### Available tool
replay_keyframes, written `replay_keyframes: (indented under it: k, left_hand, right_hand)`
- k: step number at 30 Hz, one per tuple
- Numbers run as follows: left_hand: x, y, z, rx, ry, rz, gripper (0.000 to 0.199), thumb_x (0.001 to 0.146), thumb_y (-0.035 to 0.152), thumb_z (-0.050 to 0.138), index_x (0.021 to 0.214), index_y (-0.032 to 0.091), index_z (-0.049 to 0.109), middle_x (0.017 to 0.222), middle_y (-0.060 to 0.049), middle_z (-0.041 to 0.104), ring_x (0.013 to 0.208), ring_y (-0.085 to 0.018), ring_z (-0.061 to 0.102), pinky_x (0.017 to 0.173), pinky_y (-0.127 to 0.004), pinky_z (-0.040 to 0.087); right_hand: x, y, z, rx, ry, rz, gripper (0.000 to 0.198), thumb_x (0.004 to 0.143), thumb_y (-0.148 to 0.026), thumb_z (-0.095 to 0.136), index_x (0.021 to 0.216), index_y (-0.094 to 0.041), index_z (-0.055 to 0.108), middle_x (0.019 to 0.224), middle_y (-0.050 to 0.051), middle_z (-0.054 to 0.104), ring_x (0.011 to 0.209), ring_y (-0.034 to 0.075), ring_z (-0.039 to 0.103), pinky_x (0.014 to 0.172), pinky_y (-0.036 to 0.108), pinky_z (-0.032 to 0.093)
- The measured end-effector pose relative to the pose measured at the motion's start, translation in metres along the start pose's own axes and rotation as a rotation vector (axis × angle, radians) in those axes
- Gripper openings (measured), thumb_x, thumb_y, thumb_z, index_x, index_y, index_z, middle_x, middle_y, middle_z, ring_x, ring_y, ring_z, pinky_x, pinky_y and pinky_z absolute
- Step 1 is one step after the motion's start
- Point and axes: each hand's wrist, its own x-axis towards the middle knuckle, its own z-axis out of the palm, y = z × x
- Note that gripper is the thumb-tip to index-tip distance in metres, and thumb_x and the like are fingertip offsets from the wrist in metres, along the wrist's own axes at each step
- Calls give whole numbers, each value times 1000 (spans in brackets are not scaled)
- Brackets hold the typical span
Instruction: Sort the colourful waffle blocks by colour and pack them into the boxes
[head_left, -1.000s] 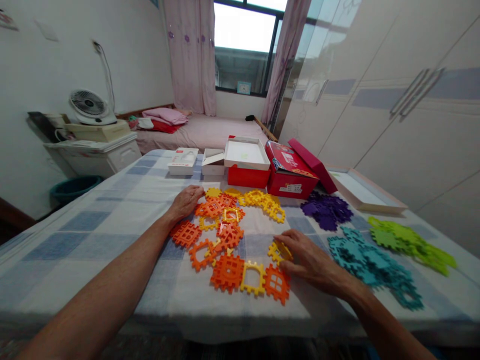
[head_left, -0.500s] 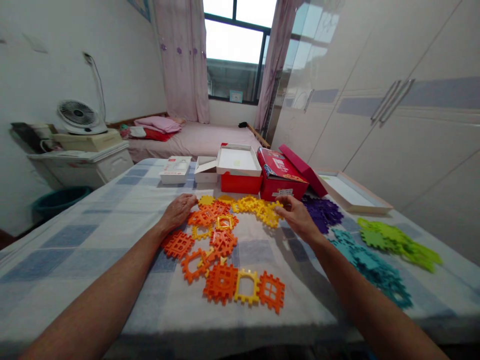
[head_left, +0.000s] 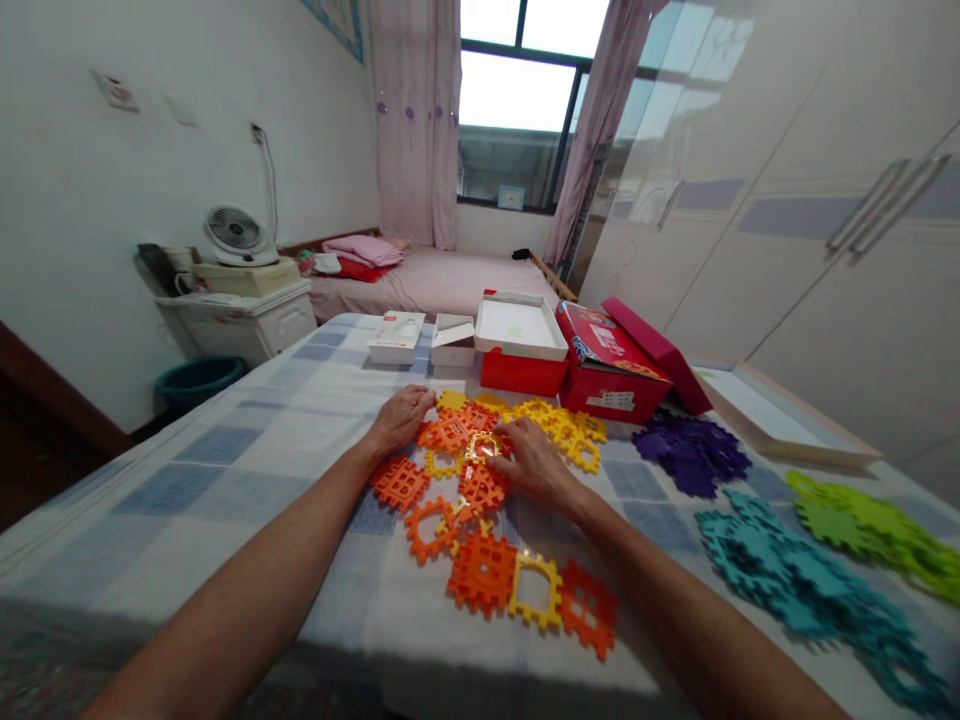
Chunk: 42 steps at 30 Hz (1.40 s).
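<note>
My left hand [head_left: 405, 416] lies on the cloth at the left edge of the orange pile, fingers stretched out and holding nothing. My right hand [head_left: 536, 462] reaches into the pile, with thumb and fingers at the right edge of a yellow toothed building piece [head_left: 484, 447] that has an open middle. Orange building pieces [head_left: 450, 430] surround it, with another yellow frame piece [head_left: 444, 463] among them. Closer to me, an orange piece [head_left: 482, 572], a yellow arched frame [head_left: 536, 592] and an orange window piece [head_left: 589, 608] lie in a row. Yellow pieces [head_left: 559, 424] are heaped behind my right hand.
Purple pieces [head_left: 690, 455], teal pieces [head_left: 795, 570] and lime-green pieces [head_left: 877, 530] lie in heaps on the right. Along the back stand a white box [head_left: 396, 340], a small open box [head_left: 453, 345], red boxes [head_left: 615, 365] and a shallow tray-like lid [head_left: 795, 420].
My right hand has left the yellow heap and moved left to the yellow frame piece in the orange pile. My left hand stays by the pile. The view has swung left.
</note>
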Motion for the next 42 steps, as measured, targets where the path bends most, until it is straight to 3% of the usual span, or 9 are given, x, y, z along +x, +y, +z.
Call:
replay_keyframes:
  k: [7, 13, 17, 20, 22, 27, 33, 38, 42]
  left_hand:
    - [-3, 11, -1, -33, 33, 18, 51, 89, 45, 24, 82, 16, 65, 97, -11, 65, 94, -23, 60, 89, -35, 45]
    - [-6, 15, 0, -35, 14, 73, 42, 87, 42, 34, 86, 16, 68, 97, -9, 67, 93, -21, 61, 88, -33, 45]
    - [-6, 14, 3, -57, 24, 64, 37, 84, 39, 41, 96, 15, 68, 103, -9, 68, 95, -21, 62, 89, -32, 46]
    - [-6, 13, 5, -71, 34, 37, 35, 82, 36, 45, 98, 15, 68, 103, -9, 68, 94, -21, 63, 87, -32, 47]
    - [-6, 13, 4, -74, 37, 38, 33, 81, 34, 47, 97, 15, 68, 101, -9, 69, 92, -21, 63, 86, -32, 48]
    - [-6, 13, 4, -99, 44, 83, 27, 77, 27, 50, 93, 16, 69, 101, -8, 68, 92, -20, 63, 87, -32, 48]
    - [-5, 6, 9, -128, 56, 149, 25, 75, 21, 53, 92, 16, 70, 102, -8, 68, 96, -20, 63, 93, -33, 47]
    - [-3, 4, 11, -133, 68, 131, 24, 72, 18, 57, 92, 17, 70, 101, -6, 66, 94, -19, 63, 89, -31, 48]
    - [-2, 4, 12, -136, 74, 125, 22, 73, 15, 57, 91, 16, 70, 97, -6, 66, 90, -18, 63, 86, -30, 48]
  right_hand:
    - [-7, 9, 4, 347, 113, 146, 17, 75, -32, 56, 86, -19, 51, 85, 2, 56, 74, 15, 54, 66, 28, 42]
    - [0, 39, -25, 532, 283, 179, 22, 73, -37, 53, 86, -19, 52, 71, -1, 56, 65, 15, 54, 61, 29, 43]
    - [2, 74, -43, 273, 463, 280, 25, 73, -35, 52, 89, -17, 58, 81, 5, 62, 76, 20, 58, 74, 36, 45]
    - [3, 78, -45, -26, 569, 231, 24, 75, -28, 51, 92, -15, 62, 99, 12, 62, 95, 25, 55, 86, 41, 42]
    - [7, 66, -43, -112, 534, 121, 25, 79, -24, 48, 98, -15, 63, 106, 13, 61, 103, 25, 53, 90, 40, 40]
    - [37, 25, -28, -256, 240, -80, 30, 83, -20, 49, 109, -19, 63, 117, 9, 62, 113, 25, 48, 86, 38, 38]
    - [74, 20, -3, -416, -34, -129, 33, 86, -19, 48, 115, -24, 62, 115, 6, 66, 110, 26, 50, 83, 38, 35]
    - [82, 24, 1, -471, -41, -147, 29, 92, -21, 41, 109, -22, 64, 107, 9, 68, 104, 24, 55, 81, 35, 34]
    - [80, 24, -8, -464, 104, -119, 29, 92, -20, 41, 111, -21, 64, 109, 9, 68, 102, 22, 58, 84, 34, 36]
